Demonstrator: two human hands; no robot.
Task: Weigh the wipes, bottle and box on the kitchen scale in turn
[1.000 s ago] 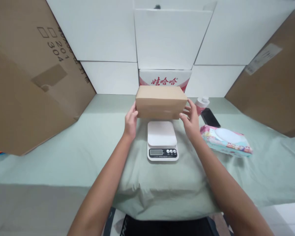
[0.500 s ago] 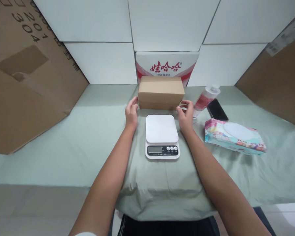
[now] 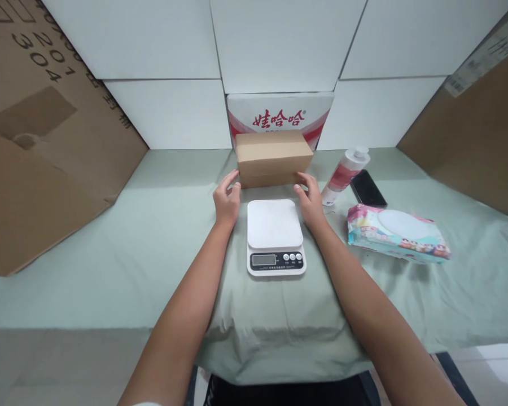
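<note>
A small plain brown cardboard box [image 3: 275, 163] sits on the green cloth, turned slightly at an angle. My left hand [image 3: 227, 203] is at its lower left corner, with the fingertips at the edge and the thumb apart. Near the right end of the box's front is my right hand [image 3: 309, 197], its fingers curved and spread from the thumb. Whether the fingertips press on the cardboard I cannot tell. Between my forearms lies a white kitchen scale [image 3: 275, 225] with a bare platform, its display and buttons facing me.
Right of my right hand stands a bottle [image 3: 346, 175] with a pink label, near a black phone [image 3: 368, 188]. A pack of wipes [image 3: 400, 234] lies closer. Behind the small box is a red and white carton [image 3: 279, 107]. Large cardboard [image 3: 46, 152] flanks the left; more cardboard [image 3: 478, 135] the right.
The small box has turned slightly, its right end now farther back. My right hand has shifted left, onto the front side of the box. The whole view has moved a little.
</note>
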